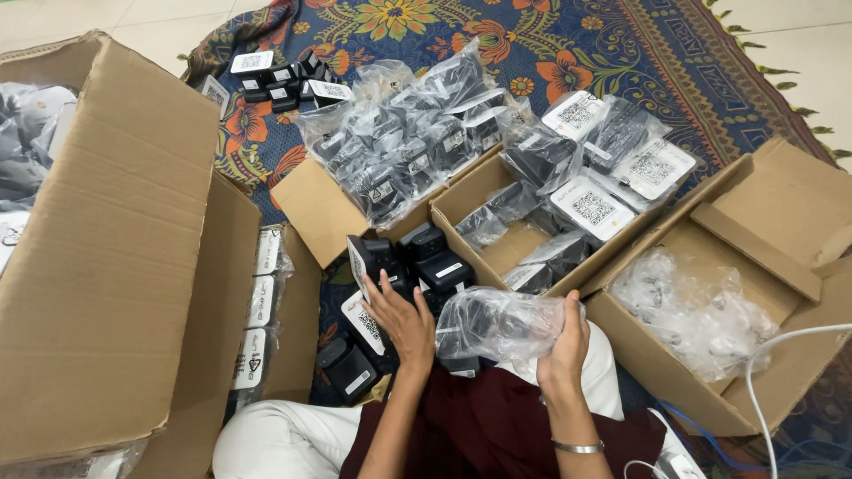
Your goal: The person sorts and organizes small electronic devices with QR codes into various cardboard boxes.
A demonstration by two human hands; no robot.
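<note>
Patterned rug point(621, 53) under cartons; I note right hand point(561, 348) clamped on bagged black adapter point(501, 324), left hand point(404, 321) spread, apparently steadying it. Slick plastic could slip.

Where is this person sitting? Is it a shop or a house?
Probably a room in a home used for packing, not a shop. The person sits on a tiled floor with a flowery rug. Open cardboard boxes surround them, filled with bagged black devices. The right hand holds one clear bag.
</note>
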